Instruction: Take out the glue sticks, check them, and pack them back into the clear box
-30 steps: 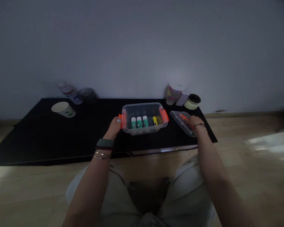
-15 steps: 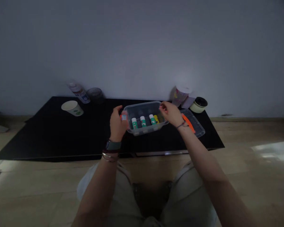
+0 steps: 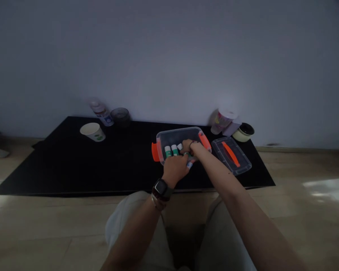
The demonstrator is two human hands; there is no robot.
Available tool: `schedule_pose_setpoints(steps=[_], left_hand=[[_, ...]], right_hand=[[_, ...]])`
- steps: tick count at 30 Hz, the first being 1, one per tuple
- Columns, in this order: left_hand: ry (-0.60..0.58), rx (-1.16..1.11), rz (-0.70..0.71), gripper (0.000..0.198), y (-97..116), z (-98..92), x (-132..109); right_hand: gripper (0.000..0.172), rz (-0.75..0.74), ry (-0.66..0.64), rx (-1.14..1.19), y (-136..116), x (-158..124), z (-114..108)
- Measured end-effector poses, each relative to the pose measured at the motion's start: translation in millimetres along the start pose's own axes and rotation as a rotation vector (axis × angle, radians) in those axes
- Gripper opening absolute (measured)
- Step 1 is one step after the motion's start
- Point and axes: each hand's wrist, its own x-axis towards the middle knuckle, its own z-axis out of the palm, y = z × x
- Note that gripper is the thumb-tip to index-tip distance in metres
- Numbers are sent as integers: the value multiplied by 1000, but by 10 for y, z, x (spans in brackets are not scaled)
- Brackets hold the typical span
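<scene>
A clear plastic box [image 3: 176,131] with orange clips stands on the black table. In it lie several glue sticks with white caps and green labels, one glue stick [image 3: 168,151] at the left. My right hand [image 3: 188,146] reaches down inside the box, its fingers closed around a tilted glue stick [image 3: 180,146]; the fingertips are partly hidden. Across the near rim my left hand [image 3: 175,168] grips the box, its fingers close under my right hand. A small white and blue patch shows at my left thumb, too small to make out.
Right of the box lies its clear lid [image 3: 234,160] with an orange handle. A paper cup [image 3: 93,132] and spray can [image 3: 102,113] stand left, beside a dark round container [image 3: 121,117]. At the back right are a plastic cup [image 3: 222,121] and a cream pot [image 3: 242,133].
My left hand has moved from the box's left end to its near rim. My right hand has gone from the right rim down among the glue sticks. The view has shifted slightly.
</scene>
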Motion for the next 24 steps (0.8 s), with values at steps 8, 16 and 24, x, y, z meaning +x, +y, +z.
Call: schedule_pose_setpoints(steps=[8,16,24], left_hand=[[14,-17,-191,41,-204,-70,54],[355,-277,151,46,-13,65,2],[57,-729,0,46,207,451,-37]], right_hand=[[31,-47,295,669,208,-668,-632],[50,203,424,887,446,-1126,-312],[34,59,199,629,425,-1177,-138]])
